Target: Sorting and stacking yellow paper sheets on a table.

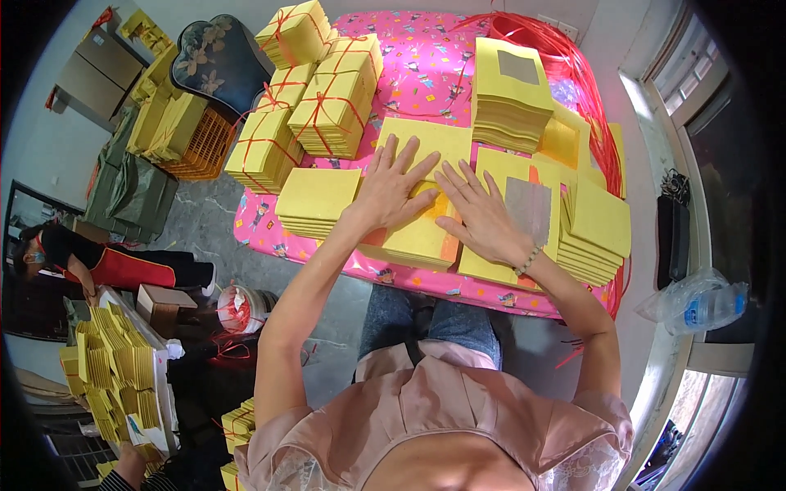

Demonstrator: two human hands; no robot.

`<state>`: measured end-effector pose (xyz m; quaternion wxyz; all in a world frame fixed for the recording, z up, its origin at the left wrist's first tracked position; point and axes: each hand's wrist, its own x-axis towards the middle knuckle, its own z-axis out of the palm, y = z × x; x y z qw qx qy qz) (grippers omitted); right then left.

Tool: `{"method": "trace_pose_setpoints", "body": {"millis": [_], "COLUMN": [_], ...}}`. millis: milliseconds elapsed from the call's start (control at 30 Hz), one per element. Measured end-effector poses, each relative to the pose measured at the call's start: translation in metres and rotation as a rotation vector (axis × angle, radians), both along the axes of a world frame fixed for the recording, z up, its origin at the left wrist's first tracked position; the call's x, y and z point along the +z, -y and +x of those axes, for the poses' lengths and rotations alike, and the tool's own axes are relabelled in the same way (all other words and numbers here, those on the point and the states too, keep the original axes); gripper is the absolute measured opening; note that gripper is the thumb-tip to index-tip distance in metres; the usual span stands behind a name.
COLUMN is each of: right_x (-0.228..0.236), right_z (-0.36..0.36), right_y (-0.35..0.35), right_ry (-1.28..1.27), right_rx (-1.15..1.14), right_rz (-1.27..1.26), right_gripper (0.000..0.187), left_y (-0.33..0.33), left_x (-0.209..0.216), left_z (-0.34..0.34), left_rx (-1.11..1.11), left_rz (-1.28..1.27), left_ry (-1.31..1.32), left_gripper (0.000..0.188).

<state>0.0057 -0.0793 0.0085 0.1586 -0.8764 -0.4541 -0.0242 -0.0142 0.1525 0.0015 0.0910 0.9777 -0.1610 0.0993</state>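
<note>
My left hand (397,184) lies flat with fingers spread on a stack of yellow paper (417,237) in front of me. Beside it my right hand (487,217), fingers also stretched out, rests across that stack's right side and the neighbouring yellow stack (483,262), which bears a silver-grey and orange patch. Neither hand holds anything. Under and beyond my fingers lies another yellow stack (438,139). A lower yellow stack (315,200) sits left of my left wrist, and a fanned yellow stack (598,221) is to the right of my right hand.
Bundles tied with red string (332,106) stand at the table's left. A tall yellow stack (512,98) and a red basin (536,41) trailing red strings (594,106) are at the right. A pink patterned cloth (417,57) covers the table. A person (115,262) stands at the left by more stacks.
</note>
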Motion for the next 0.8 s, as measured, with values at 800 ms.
{"method": "trace_pose_setpoints", "body": {"millis": [800], "right_x": [0.008], "right_z": [0.008], "right_y": [-0.002], "right_ry": [-0.079], "right_rx": [0.081], "right_rz": [-0.014], "right_gripper": [0.070], "left_y": [-0.030], "left_x": [-0.006], "left_z": [0.003], "left_rx": [0.016], "left_rz": [-0.077], "left_ry": [-0.121], "left_gripper": [0.058]}}
